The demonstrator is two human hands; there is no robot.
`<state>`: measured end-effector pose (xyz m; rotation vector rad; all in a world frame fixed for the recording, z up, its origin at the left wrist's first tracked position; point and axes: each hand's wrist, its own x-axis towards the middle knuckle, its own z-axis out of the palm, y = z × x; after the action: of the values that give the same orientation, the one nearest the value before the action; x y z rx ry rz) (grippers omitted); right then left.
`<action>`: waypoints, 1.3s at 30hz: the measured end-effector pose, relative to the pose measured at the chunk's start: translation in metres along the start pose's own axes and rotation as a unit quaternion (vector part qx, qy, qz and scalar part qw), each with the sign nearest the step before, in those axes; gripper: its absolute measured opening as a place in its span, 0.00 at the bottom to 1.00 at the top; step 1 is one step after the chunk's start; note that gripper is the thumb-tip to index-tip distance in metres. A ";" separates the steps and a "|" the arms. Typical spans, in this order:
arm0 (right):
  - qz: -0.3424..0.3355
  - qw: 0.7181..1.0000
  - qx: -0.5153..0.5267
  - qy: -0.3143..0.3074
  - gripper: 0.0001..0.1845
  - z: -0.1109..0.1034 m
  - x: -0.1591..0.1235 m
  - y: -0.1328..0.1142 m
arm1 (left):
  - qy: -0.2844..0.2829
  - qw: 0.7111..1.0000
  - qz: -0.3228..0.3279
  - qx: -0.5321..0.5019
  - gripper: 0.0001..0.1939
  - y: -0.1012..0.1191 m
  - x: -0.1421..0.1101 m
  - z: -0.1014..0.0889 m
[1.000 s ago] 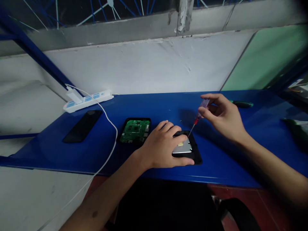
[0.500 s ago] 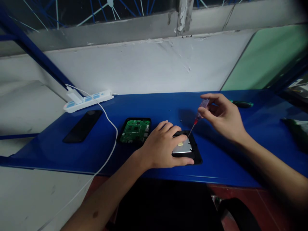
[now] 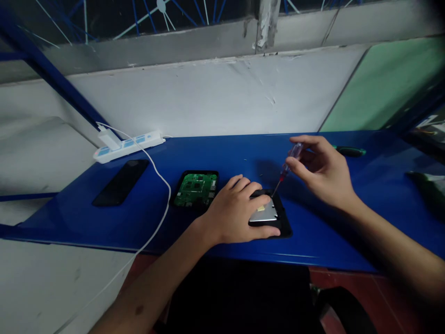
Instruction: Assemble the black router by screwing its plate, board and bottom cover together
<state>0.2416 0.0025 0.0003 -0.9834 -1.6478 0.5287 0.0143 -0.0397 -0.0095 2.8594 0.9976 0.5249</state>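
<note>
My left hand [image 3: 236, 209] lies across a black plastic cover [image 3: 285, 227] with a silvery metal plate [image 3: 266, 214] inside, thumb along the near edge and fingers over the far part, holding it against the table. A small yellowish patch on the plate shows beside my fingers. My right hand [image 3: 325, 171] grips a screwdriver [image 3: 295, 151] by its clear purplish handle, between thumb and fingers. Its thin shaft slants down to the far edge of the metal plate, near my left index finger; the exact contact of the tip is hard to see.
Left of my hand sits an open black case with a green circuit board [image 3: 196, 188]. Farther left are a black phone [image 3: 121, 183], a white power strip [image 3: 128, 146] and a white cable [image 3: 163, 178]. Tiny screws [image 3: 261, 175] lie beyond the cover. A green-and-black handle [image 3: 349, 150] rests behind my right hand.
Both hands stay almost where they were, with the screwdriver at the same spot on the cover. The red collar of the screwdriver looks slightly turned. The view has shifted a little.
</note>
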 end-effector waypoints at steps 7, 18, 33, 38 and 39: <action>-0.033 0.999 -0.005 -0.007 0.21 0.000 -0.004 -0.004 | 0.003 1.000 -0.008 -0.021 0.31 -0.001 -0.002 0.002; -0.050 0.998 -0.011 -0.046 0.25 0.000 -0.012 -0.016 | 0.007 0.998 -0.060 -0.028 0.36 -0.004 -0.016 -0.007; -0.129 0.989 -0.066 -0.023 0.23 0.005 -0.015 -0.014 | -0.010 0.996 -0.092 0.016 0.50 0.001 -0.041 0.001; -0.125 0.990 -0.041 -0.052 0.25 0.007 -0.018 -0.023 | -0.004 0.995 -0.098 0.011 0.49 0.000 -0.042 0.003; -0.123 0.990 -0.042 -0.055 0.26 0.007 -0.018 -0.023 | -0.005 0.995 -0.098 0.011 0.50 0.000 -0.042 0.003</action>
<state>0.2281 -0.0242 0.0054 -0.8073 -1.8724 0.3538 -0.0152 -0.0656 -0.0247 2.7377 1.2719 0.4849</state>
